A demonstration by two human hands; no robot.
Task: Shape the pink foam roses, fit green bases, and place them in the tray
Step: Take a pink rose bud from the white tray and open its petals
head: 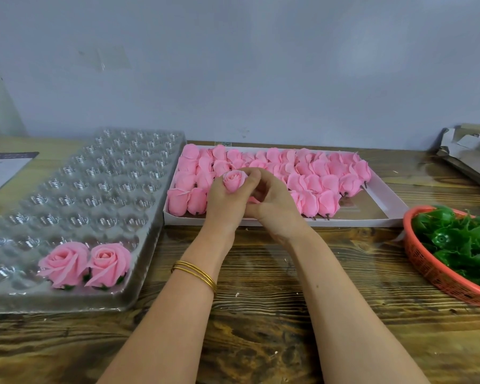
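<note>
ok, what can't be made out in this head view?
Head view:
- right hand fingertips: hidden behind left hand and its pink foam rose bud; grip unclear.
- red plastic mesh basket of green plastic bases: cut by right edge.
- white printed paper sheet: cut by left edge, text too small.

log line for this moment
step: shaping | left hand: holds rose bud | right hand: pinches it | clear tray: two finished roses | green bases: in basket
</note>
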